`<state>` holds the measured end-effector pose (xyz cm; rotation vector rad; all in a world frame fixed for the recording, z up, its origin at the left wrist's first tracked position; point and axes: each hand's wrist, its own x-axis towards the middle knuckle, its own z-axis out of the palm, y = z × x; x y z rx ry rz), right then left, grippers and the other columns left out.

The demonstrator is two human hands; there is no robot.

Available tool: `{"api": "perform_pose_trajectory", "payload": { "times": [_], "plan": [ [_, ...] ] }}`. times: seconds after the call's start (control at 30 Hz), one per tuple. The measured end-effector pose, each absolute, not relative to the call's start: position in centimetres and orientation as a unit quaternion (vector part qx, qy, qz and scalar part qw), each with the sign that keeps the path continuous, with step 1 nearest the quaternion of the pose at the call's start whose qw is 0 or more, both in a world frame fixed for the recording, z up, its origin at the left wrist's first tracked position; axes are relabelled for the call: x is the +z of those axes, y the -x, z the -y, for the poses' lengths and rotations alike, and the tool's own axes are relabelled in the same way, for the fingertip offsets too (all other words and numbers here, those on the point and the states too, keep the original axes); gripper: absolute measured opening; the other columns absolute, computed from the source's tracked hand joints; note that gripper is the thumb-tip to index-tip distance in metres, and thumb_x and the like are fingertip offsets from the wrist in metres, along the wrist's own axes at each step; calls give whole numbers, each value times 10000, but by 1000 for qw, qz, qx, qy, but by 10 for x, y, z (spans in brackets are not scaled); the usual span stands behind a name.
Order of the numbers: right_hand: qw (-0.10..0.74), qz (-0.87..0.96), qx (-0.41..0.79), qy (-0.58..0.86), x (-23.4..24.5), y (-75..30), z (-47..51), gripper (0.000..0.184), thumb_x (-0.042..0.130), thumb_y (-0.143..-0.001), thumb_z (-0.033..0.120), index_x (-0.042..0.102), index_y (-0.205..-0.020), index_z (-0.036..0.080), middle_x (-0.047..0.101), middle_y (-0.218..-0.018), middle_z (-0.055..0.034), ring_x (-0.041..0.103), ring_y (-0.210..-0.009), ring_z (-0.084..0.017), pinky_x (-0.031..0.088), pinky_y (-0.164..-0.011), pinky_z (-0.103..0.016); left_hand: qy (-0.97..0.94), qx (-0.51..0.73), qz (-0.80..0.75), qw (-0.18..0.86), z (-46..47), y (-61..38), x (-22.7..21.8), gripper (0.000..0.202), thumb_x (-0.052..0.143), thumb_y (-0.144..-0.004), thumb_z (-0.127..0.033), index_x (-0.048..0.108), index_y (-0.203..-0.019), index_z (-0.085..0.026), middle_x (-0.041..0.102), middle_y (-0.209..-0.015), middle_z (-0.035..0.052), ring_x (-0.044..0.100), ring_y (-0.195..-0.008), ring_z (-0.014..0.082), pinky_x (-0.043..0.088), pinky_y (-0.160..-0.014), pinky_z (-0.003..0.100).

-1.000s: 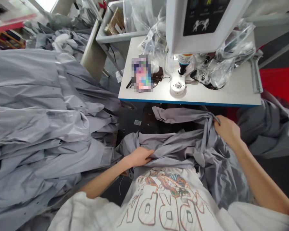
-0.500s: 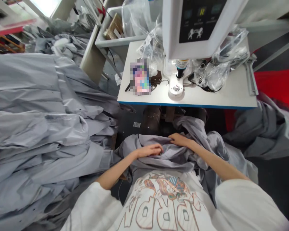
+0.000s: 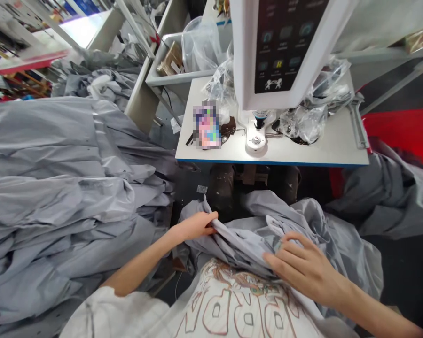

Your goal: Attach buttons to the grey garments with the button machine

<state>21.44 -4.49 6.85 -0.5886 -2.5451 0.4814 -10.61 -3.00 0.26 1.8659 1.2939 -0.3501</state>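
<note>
Fingers of the left hand (image 3: 194, 225) pinched gray cloth (image 3: 243, 244); right hand (image 3: 303, 267) fingers lay spread on it; slack grip risked slippage.

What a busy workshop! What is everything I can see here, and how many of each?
grey garment: one, grey, in front of the person's chest
stacked garments: many, grey, in a large pile at left
cloth heap: one, grey, at right
machine with control panel: one, white, over the table
table: one, white with a blue edge, ahead
plastic bags: several, clear, on the table
blurred flat object: one, colours unclear, on the table
tray: one, grey, behind the table
T-shirt: one, white with a print, on the person
left hand: one, gripping the garment
right hand: one, spread on the garment
</note>
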Motion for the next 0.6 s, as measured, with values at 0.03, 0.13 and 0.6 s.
{"api": "perform_pose_trajectory", "payload": {
  "times": [0.03,0.13,0.6],
  "plan": [
    [243,925,179,230,78,-220,43,205,433,-915,55,567,-1051,130,555,-696,13,474,-683,-127,363,-917,-359,-748,-108,-515,405,32,107,14,125,553,-833,-268,494,-913,-192,604,-838,29,583,-801,192,402,-677,256],
    [247,912,167,281,98,-230,33,246,382,-918,47,559,-1042,165,552,-721,4,483,-700,-133,382,-902,-337,-782,19,-490,385,32,103,53,135,533,-838,-289,448,-857,-186,563,-904,49,533,-841,178,414,-729,270],
    [136,855,448,222,117,-204,-44,280,570,-876,339,627,-1112,200,633,-818,-16,592,-759,-143,474,-709,-239,-800,222,-23,557,-8,6,140,718,707,-453,-786,303,-528,-197,499,-518,-5,468,-512,118,423,-545,279]
  ]
}}
